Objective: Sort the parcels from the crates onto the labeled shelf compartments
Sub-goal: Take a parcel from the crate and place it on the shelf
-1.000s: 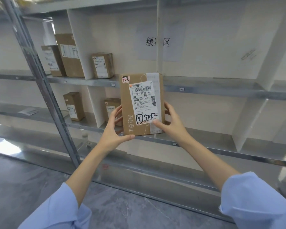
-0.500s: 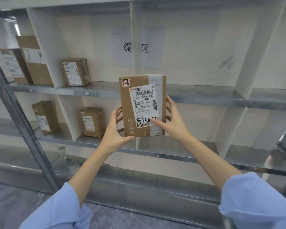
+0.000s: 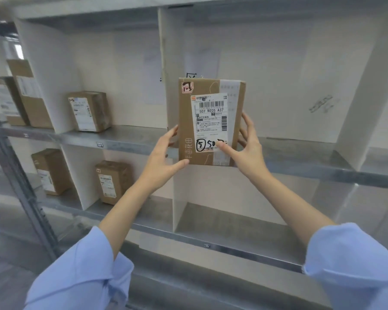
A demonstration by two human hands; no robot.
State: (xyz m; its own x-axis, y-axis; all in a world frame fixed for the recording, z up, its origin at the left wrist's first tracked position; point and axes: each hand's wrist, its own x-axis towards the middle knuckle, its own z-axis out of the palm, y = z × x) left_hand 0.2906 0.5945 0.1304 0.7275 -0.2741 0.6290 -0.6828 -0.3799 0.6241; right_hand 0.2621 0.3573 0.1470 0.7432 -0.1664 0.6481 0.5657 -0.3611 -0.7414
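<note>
1. Step in hand: one cardboard parcel (image 3: 211, 121) is being delivered to the shelf. It is held upright, shipping label towards the camera, in front of the upper tier and just right of the white divider (image 3: 166, 63).
2. Where it is: its bottom edge lies level with the front lip of the upper shelf board (image 3: 300, 157). Whether it touches the metal cannot be told.
3. Target, as a judgement: the compartment to the left carries a tag reading 1-2 (image 3: 100, 144), so the bay right of the divider is likely the next number. The corner sticker (image 3: 187, 87) on the parcel is too blurred to confirm.
4. Next move calls for: pushing the parcel forward past the lip, clear of the divider, setting it flat on its base, then letting go.
5. Left hand (image 3: 164, 157): arm reaching up and forward, thumb pressed on the front lower-left corner, fingers wrapped behind the left edge.
6. Right hand (image 3: 249, 148): arm likewise extended, thumb laid across the label's lower part, fingers (image 3: 246, 121) spread up the right edge and behind.
</note>
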